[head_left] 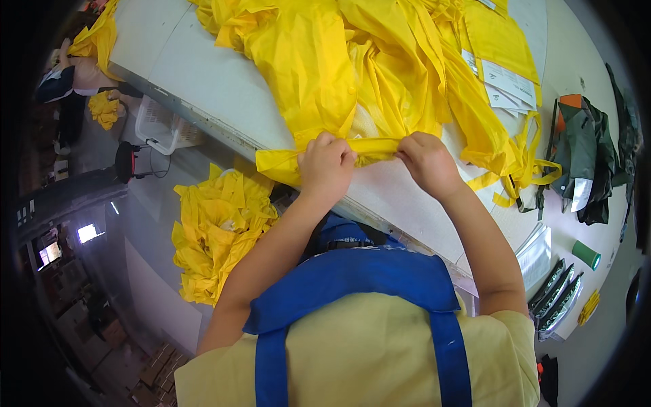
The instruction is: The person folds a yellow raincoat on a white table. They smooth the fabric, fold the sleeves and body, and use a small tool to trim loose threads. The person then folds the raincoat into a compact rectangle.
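Across a large, flat white worktable (196,68), a glossy yellow fabric garment (298,61) lies rumpled, its near edge at two bare hands.

The garment spreads loosely beyond the grip, so the work looks only partly done; a crumpled heap of yellow fabric (217,230), below and left of the grip, is in neither hand and seems left over. Flatter yellow fabric (498,41), beyond and right of the grip, may be further along, though I cannot tell. The left hand (327,166) is curled closed over a narrow yellow fabric band (376,145), and the right hand (428,161) pinches its right end, thumb against fingers; the stretch between looks gathered straight. White printed paper sheets (508,88) lie beyond and right of the grip.
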The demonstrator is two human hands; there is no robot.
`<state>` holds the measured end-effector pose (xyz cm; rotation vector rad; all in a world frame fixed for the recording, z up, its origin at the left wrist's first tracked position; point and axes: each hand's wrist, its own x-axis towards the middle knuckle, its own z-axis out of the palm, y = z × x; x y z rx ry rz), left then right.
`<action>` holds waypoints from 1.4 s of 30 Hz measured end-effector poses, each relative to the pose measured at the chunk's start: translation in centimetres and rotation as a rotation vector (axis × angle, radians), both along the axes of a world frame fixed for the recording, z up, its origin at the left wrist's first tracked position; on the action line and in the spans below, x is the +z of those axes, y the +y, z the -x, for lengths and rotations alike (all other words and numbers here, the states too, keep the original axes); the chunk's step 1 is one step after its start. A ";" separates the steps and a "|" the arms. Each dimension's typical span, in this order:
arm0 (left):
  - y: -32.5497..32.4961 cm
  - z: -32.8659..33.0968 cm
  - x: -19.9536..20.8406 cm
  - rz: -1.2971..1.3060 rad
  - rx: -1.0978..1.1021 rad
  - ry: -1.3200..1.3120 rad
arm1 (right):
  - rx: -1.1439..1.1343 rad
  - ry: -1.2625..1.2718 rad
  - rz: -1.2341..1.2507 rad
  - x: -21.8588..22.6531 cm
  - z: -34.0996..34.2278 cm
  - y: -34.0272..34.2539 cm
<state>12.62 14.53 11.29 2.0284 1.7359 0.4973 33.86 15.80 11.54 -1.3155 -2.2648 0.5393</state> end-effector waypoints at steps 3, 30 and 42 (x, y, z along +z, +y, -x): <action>-0.4 1.1 0.6 -0.009 0.025 -0.001 | 0.049 0.019 -0.026 0.3 0.6 0.2; -2.1 7.8 -0.9 -0.223 0.233 0.066 | 0.058 -0.147 -0.062 0.8 6.9 0.1; -1.5 11.4 -0.3 0.397 0.072 -0.366 | 0.176 -0.069 0.019 0.2 3.9 -3.2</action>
